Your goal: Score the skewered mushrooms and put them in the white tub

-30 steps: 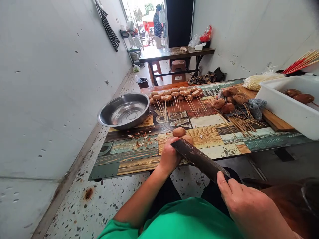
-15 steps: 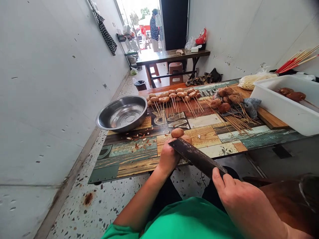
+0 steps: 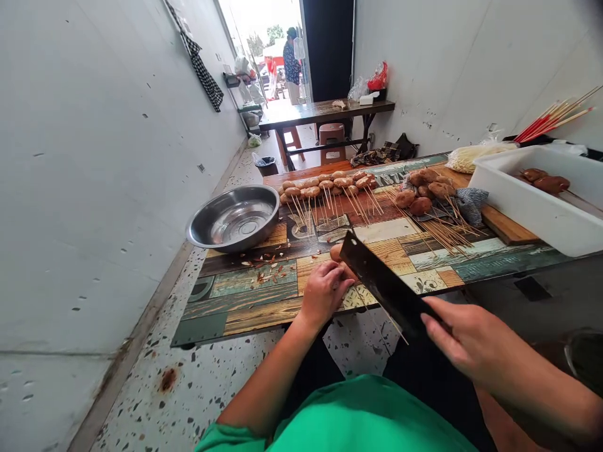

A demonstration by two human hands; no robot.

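Note:
My left hand [image 3: 325, 290] is closed around a skewer of brown, rounded, mushroom-like caps [image 3: 336, 252] near the table's front edge. Its fingers and the blade partly cover the caps, while thin sticks [image 3: 394, 325] point down to the right, past the edge. In my right hand [image 3: 464, 333] is the handle end of a dark, long-bladed cleaver [image 3: 379, 279]. The blade is tilted up to the left, its far corner over the caps; whether it touches them I cannot tell. Brown and white scraps [image 3: 273, 271] lie left of my left hand.
A steel basin [image 3: 195, 231] stands at the table's left. Skewered caps [image 3: 311, 190] lie in a row behind, with another pile [image 3: 424, 185] on the right. Beyond are a cutting board [image 3: 509, 229] and a white tub [image 3: 522, 213]. A person [image 3: 292, 63] stands at the doorway.
The cleaver has turned, and its far end has risen to the right. My right hand has shifted right. My left fingers have shifted on the skewer, and its stick now shows below the blade.

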